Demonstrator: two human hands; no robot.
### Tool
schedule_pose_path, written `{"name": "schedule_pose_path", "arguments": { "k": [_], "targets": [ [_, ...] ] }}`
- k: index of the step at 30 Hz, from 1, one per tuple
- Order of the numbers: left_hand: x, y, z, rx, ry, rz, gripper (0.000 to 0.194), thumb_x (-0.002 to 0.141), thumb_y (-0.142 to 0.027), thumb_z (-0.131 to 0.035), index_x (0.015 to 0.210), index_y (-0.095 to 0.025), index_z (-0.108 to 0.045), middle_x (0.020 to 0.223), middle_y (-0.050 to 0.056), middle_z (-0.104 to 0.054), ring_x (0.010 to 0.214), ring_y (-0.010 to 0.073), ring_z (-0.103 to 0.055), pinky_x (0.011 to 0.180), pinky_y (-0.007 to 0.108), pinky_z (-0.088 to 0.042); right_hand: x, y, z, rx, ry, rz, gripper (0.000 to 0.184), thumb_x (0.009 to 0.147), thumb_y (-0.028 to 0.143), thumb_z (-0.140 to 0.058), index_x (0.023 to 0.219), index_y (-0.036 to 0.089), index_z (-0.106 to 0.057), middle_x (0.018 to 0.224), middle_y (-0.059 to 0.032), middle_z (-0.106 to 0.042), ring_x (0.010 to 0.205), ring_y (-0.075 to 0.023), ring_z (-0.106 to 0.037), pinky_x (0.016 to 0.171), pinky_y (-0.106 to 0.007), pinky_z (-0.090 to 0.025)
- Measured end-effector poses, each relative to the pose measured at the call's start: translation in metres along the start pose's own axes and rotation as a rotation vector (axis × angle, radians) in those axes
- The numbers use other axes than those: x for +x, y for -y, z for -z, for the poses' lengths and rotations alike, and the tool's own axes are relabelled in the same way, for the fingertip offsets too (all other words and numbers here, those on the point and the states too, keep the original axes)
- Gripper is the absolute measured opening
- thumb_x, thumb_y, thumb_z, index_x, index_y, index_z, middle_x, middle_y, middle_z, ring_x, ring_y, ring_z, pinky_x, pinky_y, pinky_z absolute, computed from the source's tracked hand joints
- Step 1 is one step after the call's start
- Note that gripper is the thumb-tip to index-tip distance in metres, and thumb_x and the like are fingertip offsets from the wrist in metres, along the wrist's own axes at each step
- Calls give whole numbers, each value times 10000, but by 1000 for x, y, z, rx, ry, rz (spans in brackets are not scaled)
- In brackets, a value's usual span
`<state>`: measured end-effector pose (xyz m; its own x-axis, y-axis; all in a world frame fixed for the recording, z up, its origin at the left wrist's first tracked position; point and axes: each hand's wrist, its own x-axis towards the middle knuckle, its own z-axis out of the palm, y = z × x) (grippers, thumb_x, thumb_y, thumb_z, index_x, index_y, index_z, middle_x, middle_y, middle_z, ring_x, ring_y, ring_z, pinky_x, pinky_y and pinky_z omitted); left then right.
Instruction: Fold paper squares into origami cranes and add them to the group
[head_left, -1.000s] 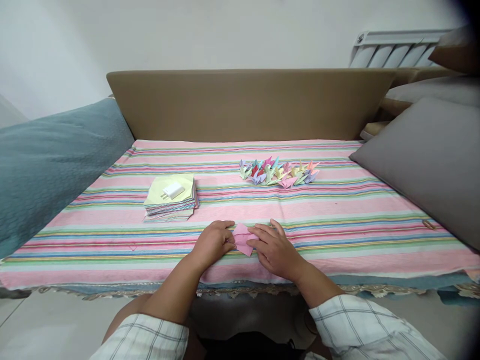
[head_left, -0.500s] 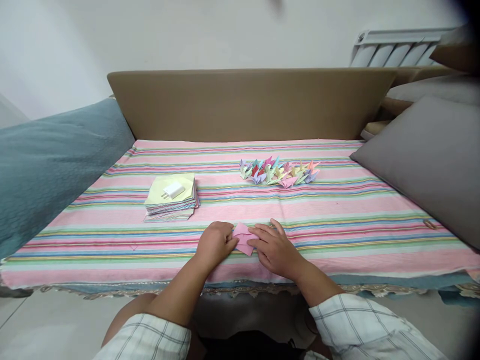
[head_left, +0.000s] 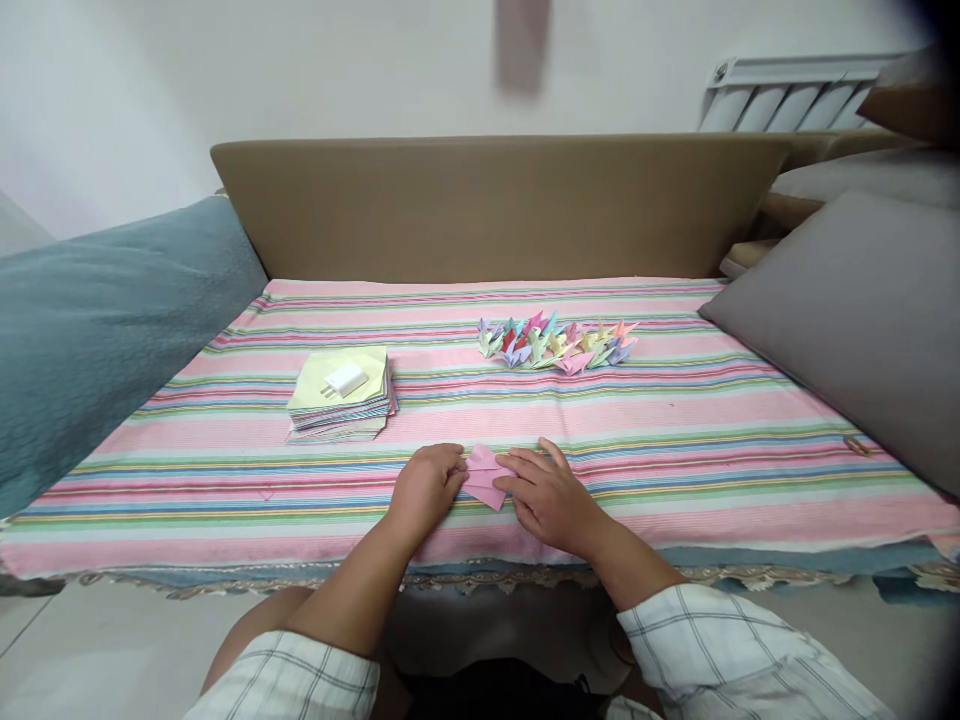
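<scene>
A small piece of pink origami paper (head_left: 484, 488), partly folded, lies on the striped cloth (head_left: 225, 440) between my two hands. At its left edge my left hand (head_left: 429, 487) is closed, with fingers curled and the thumb beside the paper. My right hand (head_left: 551, 495) pinches or presses the right edge with thumb and fingertips, its other fingers loosely bent. A crease or open flap runs across the paper's middle. Beyond my hands stands a cluster of folded paper cranes (head_left: 559, 345) in many colours.
A stack of square paper sheets (head_left: 341, 405) sits to the left with a white charger plug (head_left: 346, 379) on top. A blue-green cushion (head_left: 120, 320) bounds the left side, a grey pillow (head_left: 847, 320) the right. A brown backrest (head_left: 495, 210) rises behind.
The flap on the pink paper sits differently, and my left thumb has drawn back from the paper's middle. My right hand stays nearly in place.
</scene>
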<state>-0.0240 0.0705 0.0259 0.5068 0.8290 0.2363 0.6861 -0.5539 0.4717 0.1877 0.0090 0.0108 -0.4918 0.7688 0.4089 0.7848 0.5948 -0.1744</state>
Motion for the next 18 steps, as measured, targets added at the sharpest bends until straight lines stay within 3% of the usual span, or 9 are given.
{"name": "schedule_pose_path", "arguments": {
  "k": [4,7,14,18],
  "targets": [
    [-2,-3,1,47,-32,-15,72,770,-174,-572,747,-207,-631,874,45,-691,955,225,-616,853,374,-459,0,0,0,-5,-6,5,292,826,160,-485,1077,244,-609,1267,-56,-559,1182,-235,-453,1055,-520,-184],
    [-2,-5,3,69,-47,-1,119,765,-194,-573,651,-204,-607,853,52,-688,997,234,-601,859,373,-456,0,0,0,-14,-16,4,295,816,156,-496,1074,242,-610,1261,-59,-563,1175,-233,-460,1054,-513,-198],
    [0,-6,5,97,11,49,170,709,-201,-615,547,-198,-562,903,67,-688,1060,264,-571,886,400,-442,1,1,-1,4,-23,-4,376,811,146,-473,1174,202,-554,1244,-85,-580,1180,-236,-466,1064,-519,-186],
    [1,-3,3,96,6,55,39,687,-161,-631,675,-198,-624,1017,75,-670,1068,268,-563,892,408,-445,0,0,-1,13,-7,-1,349,829,155,-462,1158,208,-565,1250,-77,-581,1179,-232,-471,1058,-521,-183]
  ]
}}
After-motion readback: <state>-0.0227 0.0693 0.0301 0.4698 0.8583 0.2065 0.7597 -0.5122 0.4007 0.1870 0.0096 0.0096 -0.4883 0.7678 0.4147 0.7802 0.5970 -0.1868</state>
